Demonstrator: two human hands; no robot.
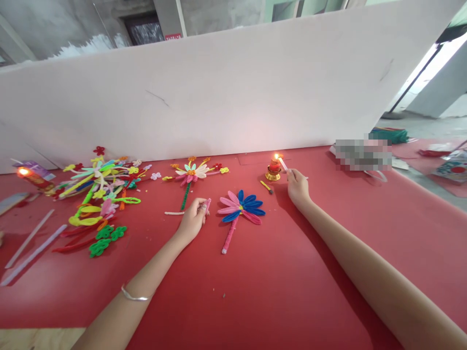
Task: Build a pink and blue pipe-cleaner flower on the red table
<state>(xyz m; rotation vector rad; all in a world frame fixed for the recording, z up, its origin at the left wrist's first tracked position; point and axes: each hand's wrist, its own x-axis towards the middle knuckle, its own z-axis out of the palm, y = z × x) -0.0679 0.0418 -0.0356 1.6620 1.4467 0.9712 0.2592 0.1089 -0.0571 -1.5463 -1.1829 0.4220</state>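
Note:
My right hand [298, 187] is closed around a pale, translucent glue stick [283, 164], its tip at the flame of a lit red candle [275, 166] in a small gold holder. In my left hand [193, 218] a small pink pipe-cleaner piece [208, 204] is pinched between the fingers. Between the hands lies a pipe-cleaner flower [250, 200] with pink and blue petals and a wrapped pink stem. Just beyond my left hand lies a second flower [190, 172] with cream and pink petals and a green stem.
A colourful heap of pipe-cleaner flowers [98, 177] spreads at the left, with green pieces [104, 240] and glue sticks [34, 255] nearer. Another lit candle [34, 180] leans at far left. A burnt yellow piece [266, 186] lies by the gold holder. A white panel [233, 87] stands behind.

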